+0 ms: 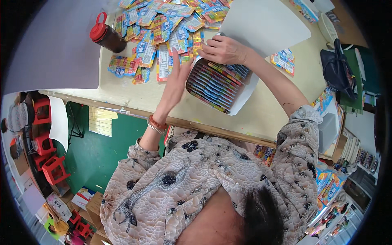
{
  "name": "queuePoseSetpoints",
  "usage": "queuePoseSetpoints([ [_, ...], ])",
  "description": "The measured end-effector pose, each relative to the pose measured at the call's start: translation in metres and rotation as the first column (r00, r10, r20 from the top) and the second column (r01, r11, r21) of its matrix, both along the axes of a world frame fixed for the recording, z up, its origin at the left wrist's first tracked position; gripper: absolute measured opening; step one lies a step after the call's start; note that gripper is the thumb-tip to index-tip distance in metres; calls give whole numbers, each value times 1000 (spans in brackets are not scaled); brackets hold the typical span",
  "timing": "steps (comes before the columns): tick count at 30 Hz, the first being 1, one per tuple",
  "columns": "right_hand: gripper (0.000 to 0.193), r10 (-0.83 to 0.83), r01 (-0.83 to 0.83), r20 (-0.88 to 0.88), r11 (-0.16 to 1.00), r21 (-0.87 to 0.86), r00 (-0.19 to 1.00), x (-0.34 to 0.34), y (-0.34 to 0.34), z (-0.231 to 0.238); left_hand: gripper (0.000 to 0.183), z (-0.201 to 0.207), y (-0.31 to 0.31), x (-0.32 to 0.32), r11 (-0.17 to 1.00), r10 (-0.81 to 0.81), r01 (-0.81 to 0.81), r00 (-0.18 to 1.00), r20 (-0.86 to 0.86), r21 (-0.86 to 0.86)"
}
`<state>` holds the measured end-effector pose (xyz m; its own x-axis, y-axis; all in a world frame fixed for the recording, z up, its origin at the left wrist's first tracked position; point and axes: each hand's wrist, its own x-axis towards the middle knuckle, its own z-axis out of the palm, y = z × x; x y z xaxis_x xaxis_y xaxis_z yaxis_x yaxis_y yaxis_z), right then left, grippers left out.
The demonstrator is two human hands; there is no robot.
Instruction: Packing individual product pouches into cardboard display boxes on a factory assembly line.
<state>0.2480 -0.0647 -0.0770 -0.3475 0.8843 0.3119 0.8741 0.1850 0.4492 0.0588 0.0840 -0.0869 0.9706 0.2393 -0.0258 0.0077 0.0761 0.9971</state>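
A white box (250, 94) stands on the table, filled with a row of colourful flat blister packets (214, 85) on edge. Its large white lid flap (265, 28) spreads out at the far right. My left hand (176, 77) is at the box's left side, fingers stretched out beside the loose packets. Bent over the box's far left corner is my right hand (224, 50), its fingers curled; whatever lies under them is hidden. Beyond both hands spreads a loose heap of the same blue, yellow and red packets (161, 28).
A dark bottle with a red lid (108, 34) stands left of the heap. One packet (283, 61) lies right of the box. A dark bag (339, 69) is at the far right. Red stools (55, 169) stand on the green floor, left of the table edge (183, 122).
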Motion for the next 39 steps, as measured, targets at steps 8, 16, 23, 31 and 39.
queuePoseSetpoints([
  [8,12,39,-38,-86,999,9,996,-11,14,4,51,-14,32,24,960,-264,278,918,-297,6],
  [16,10,26,-40,-168,996,-78,985,-17,15,9,50,-16,21,20,972,-232,218,947,-223,-87],
  [23,25,-485,262,-523,857,-444,701,-1,1,53,50,-21,-7,12,907,-9,52,995,-103,417],
  [31,25,-549,110,-641,799,-592,536,5,19,51,43,-18,-15,9,850,75,-47,997,-32,525],
  [39,25,-635,-60,-561,633,-772,531,21,54,37,50,-31,-14,-6,912,5,68,984,-176,404],
])
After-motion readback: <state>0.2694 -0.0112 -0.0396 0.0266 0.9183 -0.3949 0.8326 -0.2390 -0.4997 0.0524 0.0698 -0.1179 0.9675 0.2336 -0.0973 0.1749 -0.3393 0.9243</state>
